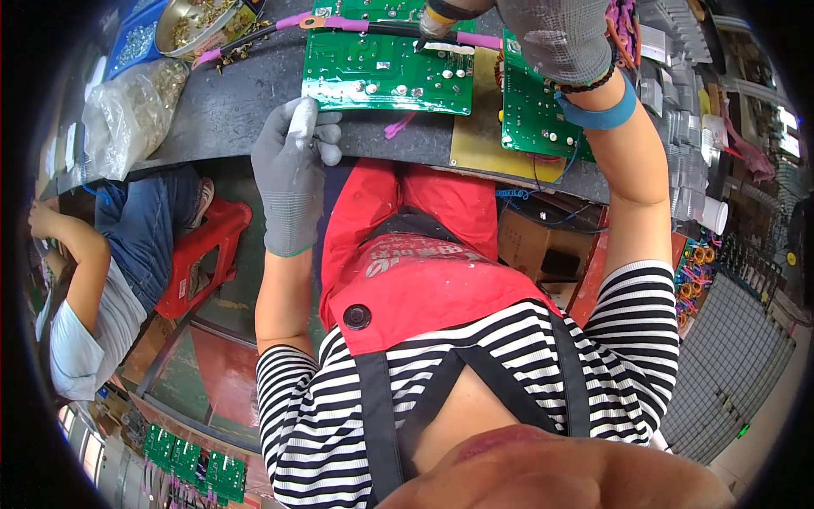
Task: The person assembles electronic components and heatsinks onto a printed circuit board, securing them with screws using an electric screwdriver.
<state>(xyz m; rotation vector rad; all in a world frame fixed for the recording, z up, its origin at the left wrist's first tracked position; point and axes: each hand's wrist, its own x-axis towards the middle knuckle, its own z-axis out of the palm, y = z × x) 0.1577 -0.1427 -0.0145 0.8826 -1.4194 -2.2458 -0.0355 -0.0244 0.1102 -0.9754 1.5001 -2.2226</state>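
My left hand, in a grey knit glove with white smears on a finger, holds the near left corner of a green circuit board. Its other fingers curl just below the board's edge. My right hand, gloved in grey too, is closed round a tool with a dark cylindrical body and a narrow tip; its rear is out of frame. The tip is over the board's right part, beside a white strip. A black cable with pink sleeves lies across the board's far part.
Right of it, a second green board rests on a yellowish plate. A plastic bag of small parts, a metal bowl and a blue tray stand at left. A seated person is beside a red stool.
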